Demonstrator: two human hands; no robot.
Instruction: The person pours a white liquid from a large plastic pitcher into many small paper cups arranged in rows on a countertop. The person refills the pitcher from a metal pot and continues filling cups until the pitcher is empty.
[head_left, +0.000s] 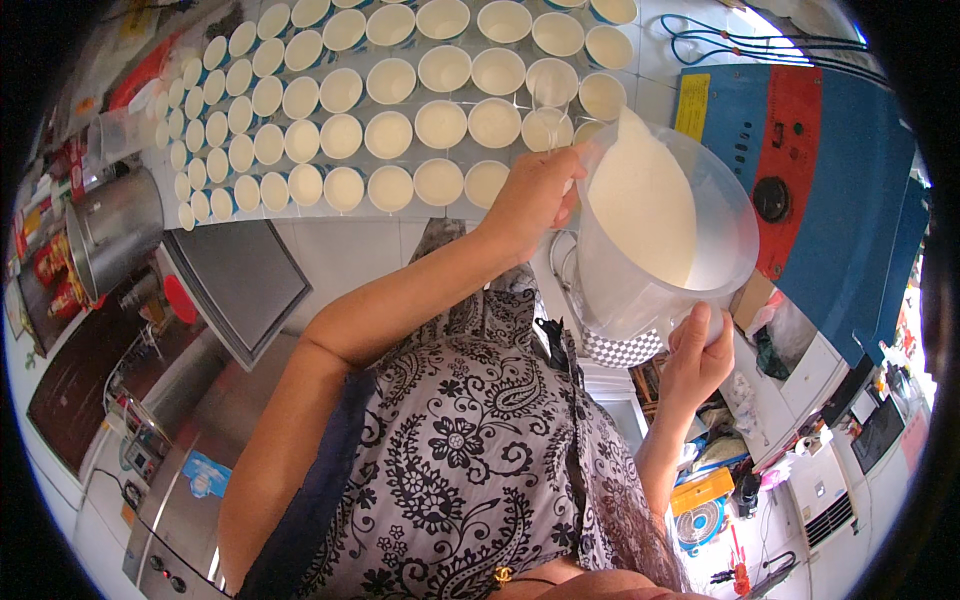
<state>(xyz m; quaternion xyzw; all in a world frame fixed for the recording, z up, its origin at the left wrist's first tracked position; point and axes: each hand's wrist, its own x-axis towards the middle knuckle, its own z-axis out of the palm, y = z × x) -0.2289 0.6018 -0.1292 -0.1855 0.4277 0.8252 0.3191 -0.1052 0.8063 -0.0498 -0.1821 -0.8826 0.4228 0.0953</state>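
Observation:
My right hand (701, 352) grips the handle of a translucent plastic pitcher (622, 315), tilted with its spout towards the cups. Creamy off-white liquid (649, 210) lies inside it. My left hand (536, 191) is by the spout, its fingers closed on the handle of a small clear scoop or cup (553, 86), which is held over the paper cups at the right end. Rows of paper cups (441, 124) with blue-patterned sides stand on the counter, many holding pale cream-coloured contents. Whether liquid is flowing from the spout cannot be told.
A blue and red machine (847, 187) with a dial stands right of the pitcher. A large steel pot (116, 225) is at the far left. Below the cups' edge are a grey-topped surface (232, 277) and a checkered round container (619, 349). Dark blue cords (750, 45) lie at the upper right.

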